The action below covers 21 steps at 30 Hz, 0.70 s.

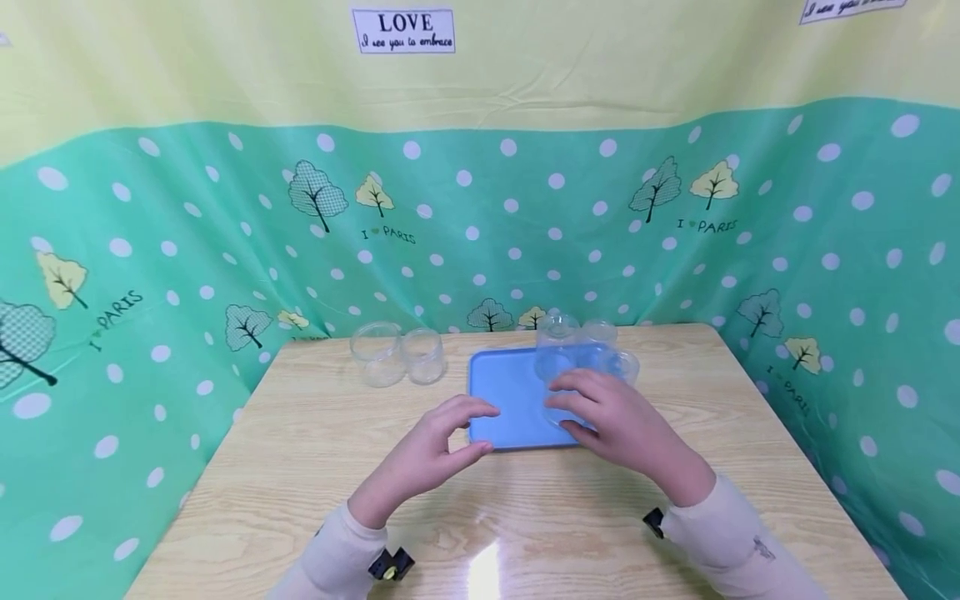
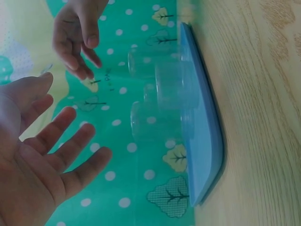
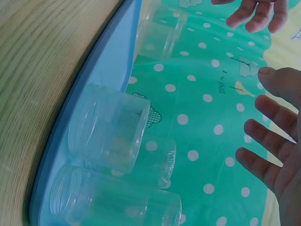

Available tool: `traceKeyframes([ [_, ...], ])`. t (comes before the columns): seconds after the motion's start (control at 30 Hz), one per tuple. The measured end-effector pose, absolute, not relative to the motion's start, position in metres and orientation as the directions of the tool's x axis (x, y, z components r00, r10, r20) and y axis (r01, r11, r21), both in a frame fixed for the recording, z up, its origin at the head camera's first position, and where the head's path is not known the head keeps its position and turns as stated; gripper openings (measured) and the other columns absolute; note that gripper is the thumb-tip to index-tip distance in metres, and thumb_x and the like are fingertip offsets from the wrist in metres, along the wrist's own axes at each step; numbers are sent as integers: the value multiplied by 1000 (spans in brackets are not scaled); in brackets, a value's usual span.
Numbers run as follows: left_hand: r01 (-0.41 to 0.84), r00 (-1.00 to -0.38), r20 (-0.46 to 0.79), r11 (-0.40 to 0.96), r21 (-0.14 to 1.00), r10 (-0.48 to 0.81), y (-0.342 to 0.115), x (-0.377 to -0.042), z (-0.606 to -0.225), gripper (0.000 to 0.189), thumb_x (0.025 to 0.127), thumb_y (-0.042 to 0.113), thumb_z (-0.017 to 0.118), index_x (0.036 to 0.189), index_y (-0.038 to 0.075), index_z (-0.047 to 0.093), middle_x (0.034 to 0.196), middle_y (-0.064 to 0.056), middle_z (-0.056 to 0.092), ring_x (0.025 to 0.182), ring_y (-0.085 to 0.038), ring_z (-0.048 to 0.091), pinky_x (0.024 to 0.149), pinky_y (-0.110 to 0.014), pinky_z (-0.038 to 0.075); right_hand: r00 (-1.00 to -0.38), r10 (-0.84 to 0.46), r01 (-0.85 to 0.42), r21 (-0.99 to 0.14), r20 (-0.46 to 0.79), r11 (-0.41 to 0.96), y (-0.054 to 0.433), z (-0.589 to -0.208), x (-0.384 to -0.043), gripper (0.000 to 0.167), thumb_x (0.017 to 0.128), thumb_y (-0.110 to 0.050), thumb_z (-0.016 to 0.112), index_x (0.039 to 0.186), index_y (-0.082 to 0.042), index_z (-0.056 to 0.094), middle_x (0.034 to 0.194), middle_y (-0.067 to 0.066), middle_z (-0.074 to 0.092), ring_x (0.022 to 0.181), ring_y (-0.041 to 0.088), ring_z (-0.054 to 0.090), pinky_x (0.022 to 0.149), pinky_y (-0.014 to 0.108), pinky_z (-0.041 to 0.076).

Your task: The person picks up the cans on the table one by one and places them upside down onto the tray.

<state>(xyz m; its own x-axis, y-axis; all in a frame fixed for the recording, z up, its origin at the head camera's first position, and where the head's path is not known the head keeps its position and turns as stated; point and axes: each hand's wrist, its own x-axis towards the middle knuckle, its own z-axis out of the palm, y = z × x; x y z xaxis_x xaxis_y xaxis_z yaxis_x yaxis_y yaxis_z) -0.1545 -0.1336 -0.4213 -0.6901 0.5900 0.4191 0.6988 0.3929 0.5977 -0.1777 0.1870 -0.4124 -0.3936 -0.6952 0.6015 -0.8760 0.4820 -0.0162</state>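
Clear jars (image 1: 557, 333) stand grouped on the right part of the blue tray (image 1: 506, 387), perhaps so they stay together; two other jars (image 1: 424, 358) sit left of it on the table (image 1: 315, 475). Your left hand (image 1: 435, 447) and right hand (image 1: 618, 417) hover apart from them, fingers loosely spread, gripping nothing.

A green-and-yellow tree-printed fabric curtain (image 1: 465, 242) is screening three sides of a pale wood-grained table (image 1: 555, 517), forming a curtained-off work booth.
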Motion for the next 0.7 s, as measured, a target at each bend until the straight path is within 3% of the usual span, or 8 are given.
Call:
traceKeyframes([
  [0.33,739,-652,450,379,557,611,-132,-160,-423,42,96,23,74,136,24,61,134,8,62,126,-12,59,98,-40,57,-425,-680,-865,-48,597,499,193,-414,-172,36,89,-22,82,123,-21,70,131,0,64,124,22,60,104,42,53],
  [0.7,728,-667,395,436,529,632,-132,-156,-426,38,99,30,70,135,24,61,135,9,61,128,-12,57,107,-34,52,-434,-684,-862,-48,587,505,192,-417,-173,43,82,-18,87,122,-21,70,130,0,64,124,22,60,104,44,53],
])
